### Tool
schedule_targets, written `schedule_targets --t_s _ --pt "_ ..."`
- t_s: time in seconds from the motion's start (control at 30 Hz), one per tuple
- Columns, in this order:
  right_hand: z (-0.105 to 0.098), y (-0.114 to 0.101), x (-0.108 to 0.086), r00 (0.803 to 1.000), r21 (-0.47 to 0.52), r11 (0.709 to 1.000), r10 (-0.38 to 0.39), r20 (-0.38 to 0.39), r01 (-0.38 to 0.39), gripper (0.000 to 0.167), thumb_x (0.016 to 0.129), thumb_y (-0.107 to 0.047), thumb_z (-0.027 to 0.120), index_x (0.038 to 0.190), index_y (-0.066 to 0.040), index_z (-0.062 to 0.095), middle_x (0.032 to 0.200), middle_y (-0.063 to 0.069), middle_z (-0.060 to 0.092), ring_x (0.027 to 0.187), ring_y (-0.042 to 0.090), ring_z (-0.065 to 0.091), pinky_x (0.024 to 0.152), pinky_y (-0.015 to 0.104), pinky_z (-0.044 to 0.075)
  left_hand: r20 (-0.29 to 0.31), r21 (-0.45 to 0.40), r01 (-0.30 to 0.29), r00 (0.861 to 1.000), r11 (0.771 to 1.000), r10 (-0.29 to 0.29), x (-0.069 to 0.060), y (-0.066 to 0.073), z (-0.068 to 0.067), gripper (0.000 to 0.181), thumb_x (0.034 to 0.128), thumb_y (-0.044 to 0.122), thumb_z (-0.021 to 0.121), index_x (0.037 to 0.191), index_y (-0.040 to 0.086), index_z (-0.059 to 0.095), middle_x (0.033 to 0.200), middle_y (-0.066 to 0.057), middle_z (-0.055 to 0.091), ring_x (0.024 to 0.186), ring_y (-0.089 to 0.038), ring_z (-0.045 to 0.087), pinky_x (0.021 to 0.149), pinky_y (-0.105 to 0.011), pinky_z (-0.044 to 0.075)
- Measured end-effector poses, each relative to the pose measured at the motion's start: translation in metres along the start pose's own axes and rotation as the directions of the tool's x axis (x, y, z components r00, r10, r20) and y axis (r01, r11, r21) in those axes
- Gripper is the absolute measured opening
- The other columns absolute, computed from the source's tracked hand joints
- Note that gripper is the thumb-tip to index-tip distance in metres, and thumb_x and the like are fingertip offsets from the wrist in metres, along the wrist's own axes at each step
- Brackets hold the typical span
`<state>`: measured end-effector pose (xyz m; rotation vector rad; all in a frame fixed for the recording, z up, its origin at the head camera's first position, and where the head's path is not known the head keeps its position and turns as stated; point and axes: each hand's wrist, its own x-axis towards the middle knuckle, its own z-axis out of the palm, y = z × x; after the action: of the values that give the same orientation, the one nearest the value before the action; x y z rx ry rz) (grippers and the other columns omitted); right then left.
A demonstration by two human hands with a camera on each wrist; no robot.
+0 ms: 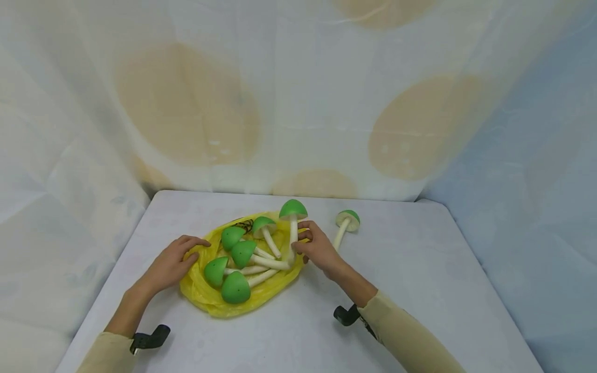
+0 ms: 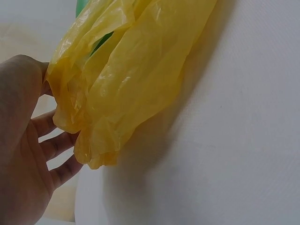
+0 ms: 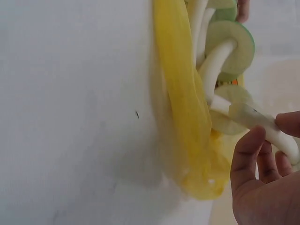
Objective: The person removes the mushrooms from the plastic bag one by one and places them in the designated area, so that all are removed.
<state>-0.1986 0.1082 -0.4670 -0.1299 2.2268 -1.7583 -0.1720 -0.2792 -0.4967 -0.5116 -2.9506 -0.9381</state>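
Observation:
A yellow plastic bag [image 1: 205, 300] lies spread on the table, holding several toy mushrooms [image 1: 235, 287] with green caps and white stems. At its left edge, my left hand [image 1: 174, 261] holds the rim of the bag; the left wrist view shows the crumpled plastic [image 2: 136, 75] between thumb and fingers. My right hand [image 1: 323, 251] pinches the white stem [image 3: 262, 123] of one mushroom [image 1: 293, 209] at the bag's right side. That mushroom stands upright, cap on top, above the other stems.
Another green-capped mushroom [image 1: 349, 219] lies on the white table [image 1: 396, 290], right of the bag and partly behind my right hand. Some dark netting [image 1: 244, 225] shows at the bag's back. Pale curtains [image 1: 308, 119] with tan spots hang behind the table.

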Motion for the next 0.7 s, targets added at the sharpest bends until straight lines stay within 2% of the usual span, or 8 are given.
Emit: schedule_targets --t_s 0.13,0.27,0.37,0.53,0.7 --pt "-0.011 0.002 0.004 0.999 -0.002 1.0 -0.007 -0.052 0.007 0.05 0.091 -0.011 0.068 0.136 -0.011 0.047 0.114 0.014 0.063 0.085 0.023 0.062 0.072 0.045 0.057 -0.003 -0.003 -0.008 1.0 1.0 0.008 0.0 0.0 0.001 0.03 0.0994 0.004 0.054 0.125 0.016 0.065 0.127 -0.013 0.06 0.121 -0.038 0.055 0.101 -0.062 0.043" --pt "-0.022 0.009 0.01 0.994 0.016 1.0 0.008 -0.105 -0.006 0.05 0.091 -0.009 0.067 0.137 -0.01 0.048 0.115 0.015 0.064 0.092 0.025 0.063 0.085 0.055 0.056 -0.007 -0.005 -0.013 1.0 1.0 0.013 0.0 -0.001 0.001 0.03 0.0994 0.004 0.054 0.125 0.016 0.065 0.128 -0.013 0.06 0.121 -0.038 0.055 0.101 -0.062 0.043" --pt "-0.028 0.016 0.015 0.991 0.027 0.999 0.034 -0.133 -0.03 0.049 0.091 -0.009 0.066 0.137 -0.009 0.048 0.115 0.017 0.063 0.093 0.026 0.064 0.088 0.054 0.056 -0.006 -0.004 -0.009 1.0 1.0 0.009 -0.001 -0.002 0.001 0.03 0.0995 0.005 0.054 0.125 0.016 0.065 0.128 -0.014 0.06 0.121 -0.039 0.055 0.101 -0.062 0.043" --pt "-0.038 0.025 0.021 0.982 0.032 0.995 0.101 -0.16 -0.097 0.049 0.092 -0.009 0.065 0.139 -0.009 0.048 0.118 0.017 0.06 0.094 0.028 0.066 0.085 0.044 0.059 -0.004 -0.007 -0.001 1.0 1.0 0.001 -0.002 -0.002 0.001 0.03 0.0996 0.005 0.054 0.124 0.016 0.066 0.127 -0.014 0.06 0.121 -0.039 0.055 0.101 -0.062 0.043" --pt "-0.043 0.03 0.026 0.98 0.033 0.993 0.119 -0.162 -0.116 0.05 0.093 -0.008 0.062 0.14 -0.004 0.047 0.119 0.018 0.053 0.096 0.03 0.064 0.088 0.046 0.058 -0.009 -0.005 0.005 1.0 1.0 -0.005 -0.002 -0.001 0.001 0.029 0.1002 0.007 0.054 0.125 0.017 0.066 0.127 -0.012 0.06 0.121 -0.038 0.055 0.1 -0.062 0.043"
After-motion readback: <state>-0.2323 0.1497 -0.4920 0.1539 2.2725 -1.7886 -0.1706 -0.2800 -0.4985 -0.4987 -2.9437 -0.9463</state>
